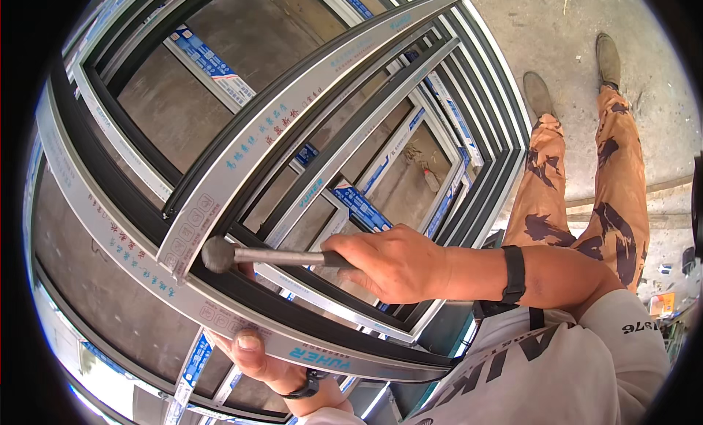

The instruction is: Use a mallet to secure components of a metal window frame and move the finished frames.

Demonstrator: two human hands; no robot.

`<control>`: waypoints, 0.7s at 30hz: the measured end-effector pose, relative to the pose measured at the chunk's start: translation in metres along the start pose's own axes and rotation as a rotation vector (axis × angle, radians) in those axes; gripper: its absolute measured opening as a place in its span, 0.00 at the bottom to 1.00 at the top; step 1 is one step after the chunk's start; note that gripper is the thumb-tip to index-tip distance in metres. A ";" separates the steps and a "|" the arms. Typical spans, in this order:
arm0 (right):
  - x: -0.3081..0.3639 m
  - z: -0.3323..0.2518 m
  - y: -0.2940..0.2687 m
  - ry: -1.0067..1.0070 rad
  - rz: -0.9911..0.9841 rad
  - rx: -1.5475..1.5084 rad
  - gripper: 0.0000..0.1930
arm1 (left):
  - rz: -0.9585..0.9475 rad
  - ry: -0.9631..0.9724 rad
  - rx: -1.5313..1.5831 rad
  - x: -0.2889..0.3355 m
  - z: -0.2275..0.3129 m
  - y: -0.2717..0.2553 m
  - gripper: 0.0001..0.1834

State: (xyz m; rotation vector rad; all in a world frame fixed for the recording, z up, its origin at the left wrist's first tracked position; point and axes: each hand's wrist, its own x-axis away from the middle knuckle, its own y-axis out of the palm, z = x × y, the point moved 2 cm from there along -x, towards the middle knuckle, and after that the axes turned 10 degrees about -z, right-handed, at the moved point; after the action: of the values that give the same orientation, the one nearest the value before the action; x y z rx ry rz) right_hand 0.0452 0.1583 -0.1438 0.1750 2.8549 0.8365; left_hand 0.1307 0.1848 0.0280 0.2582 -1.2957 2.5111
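Note:
My right hand [388, 264] is closed round the dark grip of a mallet [293, 257] with a grey handle. Its rounded grey head [218, 254] is at the corner where a crossbar [271, 117] meets the long curved-looking side bar of a window frame [139, 260]. Whether the head touches the metal, I cannot tell. My left hand [253, 358] grips that side bar from the near side, thumb on its edge; its other fingers are mostly hidden below. A bit of skin shows behind the mallet handle. Black bands circle both my wrists.
Several more grey and black frames [498, 169] are stacked beneath, some with blue-and-white film strips [212, 62]. My legs in orange patterned trousers [619, 183] stand at right on concrete floor [505, 30]. A small bottle [430, 180] lies between the frames. An orange box [662, 305] sits at far right.

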 end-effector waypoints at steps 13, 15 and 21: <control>0.033 -0.028 -0.066 0.166 -0.002 0.176 0.21 | -0.011 0.019 0.082 -0.009 -0.001 0.003 0.57; 0.023 -0.047 -0.079 0.188 0.015 0.174 0.22 | -0.023 0.009 0.134 -0.006 -0.002 -0.003 0.57; -0.011 -0.086 -0.093 0.119 -0.090 0.120 0.24 | -0.068 -0.118 0.239 0.006 0.006 0.009 0.59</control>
State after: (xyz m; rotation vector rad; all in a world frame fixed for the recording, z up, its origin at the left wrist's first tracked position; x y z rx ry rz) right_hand 0.0336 0.0336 -0.1212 0.0105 2.9997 0.6799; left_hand 0.1220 0.1766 0.0264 0.5016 -1.0057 2.6251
